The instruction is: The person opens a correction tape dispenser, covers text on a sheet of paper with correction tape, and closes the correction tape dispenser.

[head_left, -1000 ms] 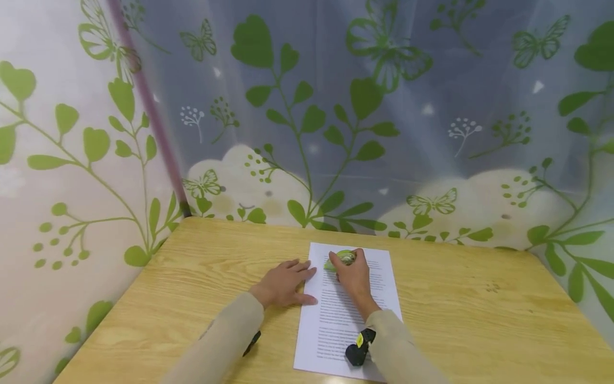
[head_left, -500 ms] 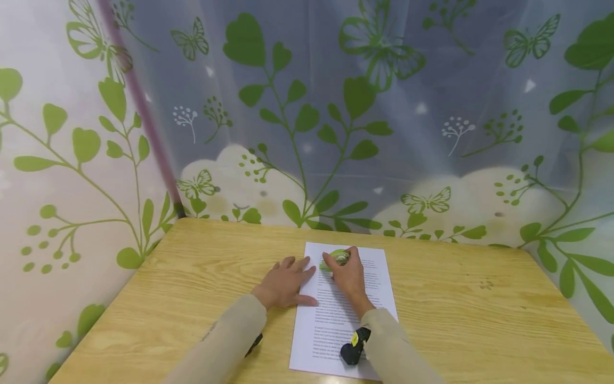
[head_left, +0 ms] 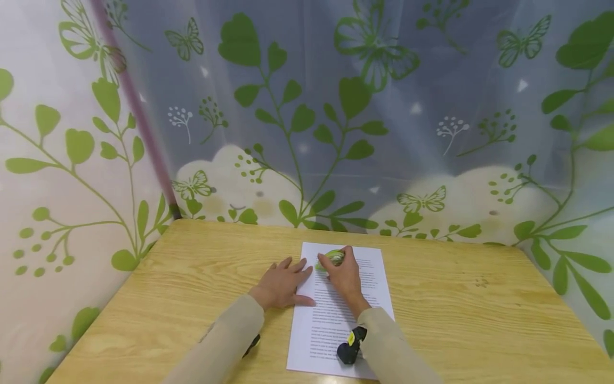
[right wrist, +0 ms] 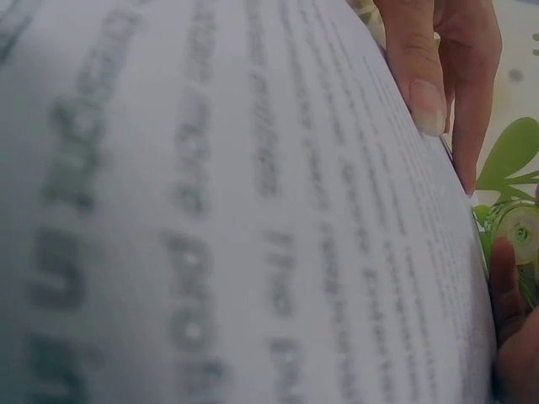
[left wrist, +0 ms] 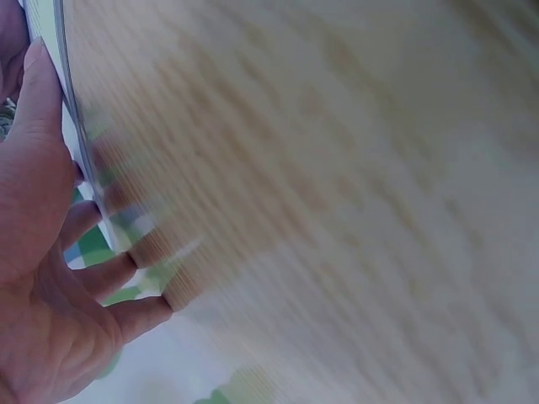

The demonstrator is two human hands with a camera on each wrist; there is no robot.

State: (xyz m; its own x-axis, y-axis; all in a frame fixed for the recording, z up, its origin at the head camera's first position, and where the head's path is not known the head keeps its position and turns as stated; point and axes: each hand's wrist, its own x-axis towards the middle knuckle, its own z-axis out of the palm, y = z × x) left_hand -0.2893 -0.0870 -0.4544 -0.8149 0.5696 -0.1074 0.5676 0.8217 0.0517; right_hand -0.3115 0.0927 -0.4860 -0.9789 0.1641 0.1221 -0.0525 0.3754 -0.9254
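In the head view a printed sheet of paper (head_left: 298,346) lies on the wooden table. My right hand (head_left: 346,280) pinches a green, clear-cased correction tape (head_left: 337,257) between thumb and fingers, low over the top lines of text. A round spool of the correction tape (right wrist: 522,231) shows at the right edge of the right wrist view. My left hand (head_left: 280,285) rests with fingers spread across the sheet's left edge. The left wrist view shows this left hand (left wrist: 50,252) with its thumb along the paper's edge (left wrist: 72,109).
The wooden table (head_left: 455,320) stretches to both sides of the sheet. A curtain (head_left: 307,133) printed with leaves and butterflies hangs along the table's back edge. A black wrist device (head_left: 352,346) sits at my right cuff, over the lower part of the page.
The head view has drifted slightly to the right. Relative to the page, my left hand has edged right onto it, and my right hand with the correction tape has shifted slightly left.
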